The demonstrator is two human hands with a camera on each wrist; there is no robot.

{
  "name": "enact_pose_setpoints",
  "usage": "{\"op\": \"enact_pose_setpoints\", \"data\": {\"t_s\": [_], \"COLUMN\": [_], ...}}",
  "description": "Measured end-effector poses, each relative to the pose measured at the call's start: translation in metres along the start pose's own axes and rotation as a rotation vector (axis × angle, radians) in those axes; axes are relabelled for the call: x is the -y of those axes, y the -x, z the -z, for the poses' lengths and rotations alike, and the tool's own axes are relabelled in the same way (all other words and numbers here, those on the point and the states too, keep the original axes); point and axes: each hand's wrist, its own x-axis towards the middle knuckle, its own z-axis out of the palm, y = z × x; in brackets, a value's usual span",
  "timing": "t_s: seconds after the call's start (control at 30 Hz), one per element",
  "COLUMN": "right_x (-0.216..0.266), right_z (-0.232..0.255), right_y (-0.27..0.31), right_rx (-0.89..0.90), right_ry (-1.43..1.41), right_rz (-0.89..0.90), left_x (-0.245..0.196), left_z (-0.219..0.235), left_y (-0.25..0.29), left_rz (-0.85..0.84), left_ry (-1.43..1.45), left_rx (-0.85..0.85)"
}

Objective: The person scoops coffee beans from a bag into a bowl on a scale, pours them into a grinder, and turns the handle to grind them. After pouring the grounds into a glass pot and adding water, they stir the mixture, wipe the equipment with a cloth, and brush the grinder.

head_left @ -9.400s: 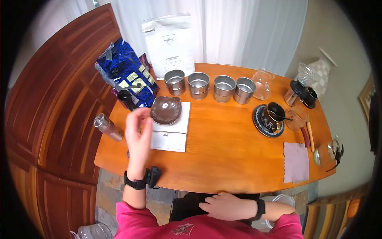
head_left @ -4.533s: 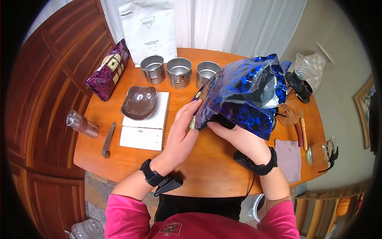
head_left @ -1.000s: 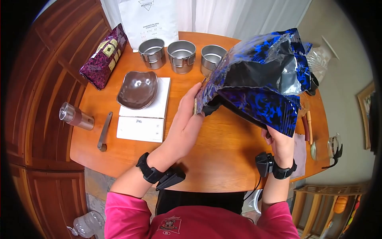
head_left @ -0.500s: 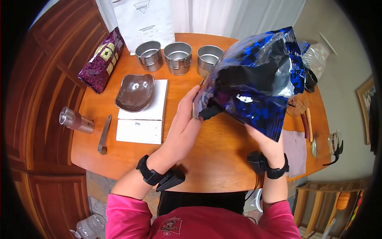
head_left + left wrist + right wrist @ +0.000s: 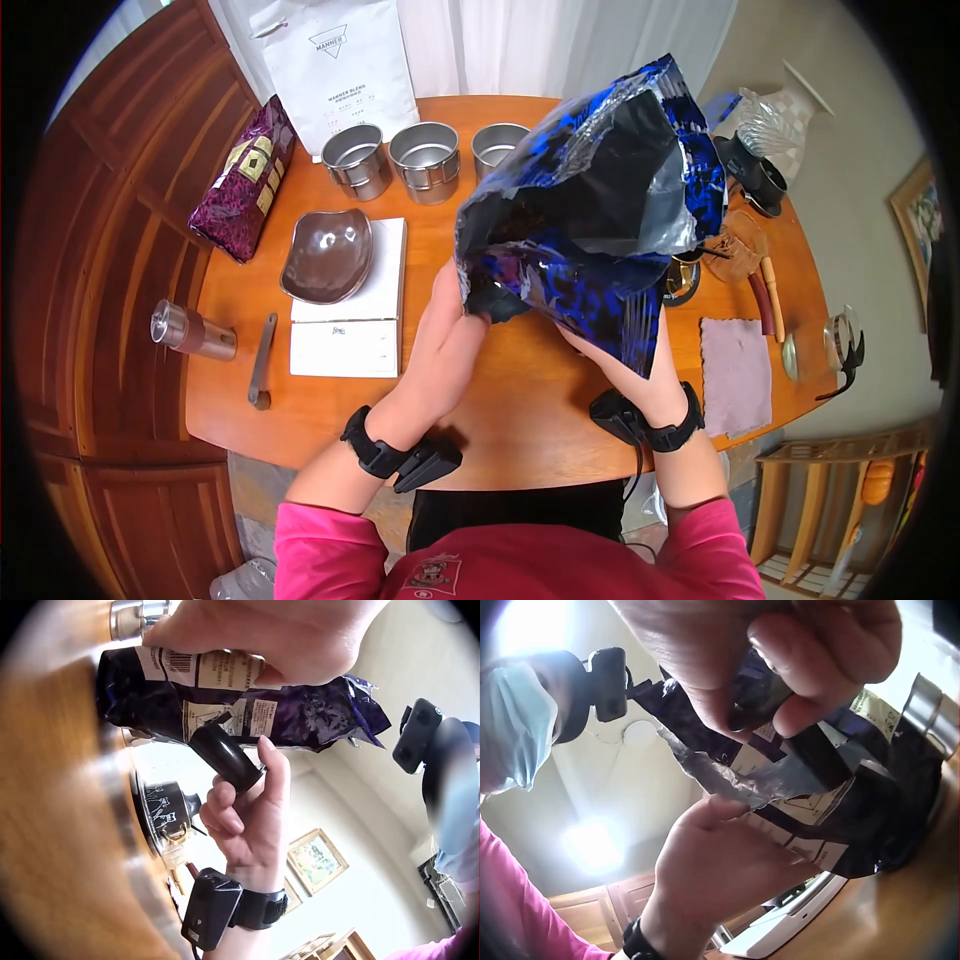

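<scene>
A blue and black foil coffee bag [image 5: 590, 190], its torn mouth gaping, is tilted toward me over the middle of the table. My left hand [image 5: 440, 350] grips its left side; the left wrist view shows printed labels beside those fingers. In that same view my right hand [image 5: 251, 802] holds a black scoop [image 5: 225, 756] just outside the bag wall. The right wrist view has the scoop's cup close against the bag's torn silvery edge. From the head, the bag hides the scoop and most of the right fingers. What lies inside the bag does not show.
A brown bowl [image 5: 328, 255] sits on a white scale [image 5: 345, 345] at left, near a copper hand grinder [image 5: 193, 330] and its crank [image 5: 263, 360]. Steel cups [image 5: 425, 160] line the back before a white bag [image 5: 335, 70]. At right lies a grey cloth [image 5: 737, 375].
The blue bag stood at the back left 9.4 seconds ago; now both hands are at it mid-table. Over the last half second it has shifted left and its mouth faces me more.
</scene>
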Motion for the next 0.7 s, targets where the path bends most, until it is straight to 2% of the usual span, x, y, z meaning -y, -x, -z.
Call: {"op": "enact_pose_setpoints", "data": {"t_s": [0.07,0.13,0.17,0.23,0.5,0.6,0.7], "right_x": [0.0,0.008,0.011,0.014,0.0,0.002,0.009], "right_z": [0.001,0.006,0.008,0.012,0.014,0.012,0.012], "right_y": [-0.001,-0.003,-0.003,-0.003,-0.005,-0.002,-0.002], "right_rx": [0.014,0.108,0.104,0.126,0.125,0.082,0.068], "right_ry": [-0.051,-0.303,-0.304,-0.441,-0.484,-0.521,-0.367], "right_rz": [-0.043,-0.341,-0.342,-0.485,-0.426,-0.435,-0.368], "left_x": [0.002,0.002,0.002,0.007,-0.001,0.003,0.003], "left_z": [0.0,-0.001,-0.001,-0.001,-0.001,-0.002,0.001], "left_y": [0.0,-0.001,-0.002,-0.001,-0.002,-0.002,-0.002], "left_rz": [0.014,-0.005,-0.024,-0.04,-0.025,-0.08,-0.03], "left_ry": [0.008,-0.013,-0.031,-0.03,-0.026,-0.042,0.004], "left_rx": [0.009,0.01,0.008,0.007,0.022,-0.011,0.026]}}
